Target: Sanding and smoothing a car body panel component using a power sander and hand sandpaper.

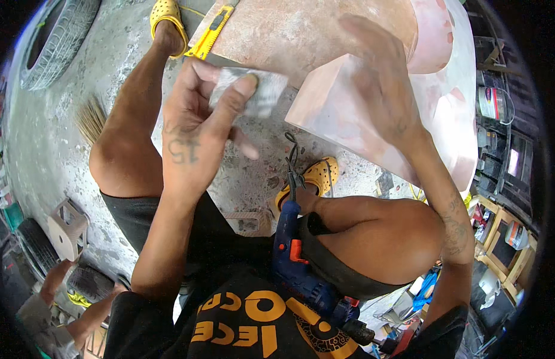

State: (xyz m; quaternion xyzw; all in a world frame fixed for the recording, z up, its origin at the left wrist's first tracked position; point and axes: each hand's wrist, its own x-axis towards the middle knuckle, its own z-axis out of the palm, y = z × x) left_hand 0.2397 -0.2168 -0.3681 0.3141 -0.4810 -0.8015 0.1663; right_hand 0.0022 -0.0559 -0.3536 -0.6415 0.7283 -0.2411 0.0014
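Between the thumb and fingers of my left hand (pixel 193 122) is a small grey-white square sheet (pixel 270 94), its surface smeared by motion. My right hand (pixel 385 90) is blurred, its fingers stretched out and nothing visible in them. It is over the angled block (pixel 325 99) of a large pinkish-white patched body piece (pixel 451 128); whether it touches cannot be made out. A yellow utility knife (pixel 210 31) lies on the piece's brownish part (pixel 301 30), beyond my left hand. Across my lap rests a blue power drill (pixel 286 230) with a red trigger, its cord running forward between my legs.
At far left stands a tyre (pixel 59 45), with a straw brush (pixel 92 119) beside my left knee. A beige stool (pixel 68 227) and another person's arms (pixel 92 311) are at lower left. Buckets (pixel 492 103) and a wooden frame (pixel 505 245) line the right side.
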